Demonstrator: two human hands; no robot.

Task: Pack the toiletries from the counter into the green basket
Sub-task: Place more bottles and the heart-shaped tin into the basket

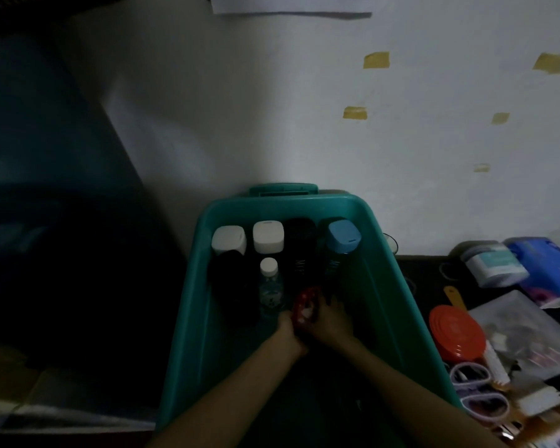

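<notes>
Red item (304, 307), gripped from both sides by the left hand (286, 325) and right hand (329, 321) curled round it, sits low inside the green basket (387, 286), likely being steadied upright just short of the bottles (268, 237) standing beyond the hands.

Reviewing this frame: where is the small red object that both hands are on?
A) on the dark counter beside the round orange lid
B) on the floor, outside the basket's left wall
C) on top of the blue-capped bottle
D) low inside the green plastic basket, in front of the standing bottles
D: the left hand and right hand meet on the small red object down inside the green plastic basket, just beside the small clear white-capped bottle.
</notes>
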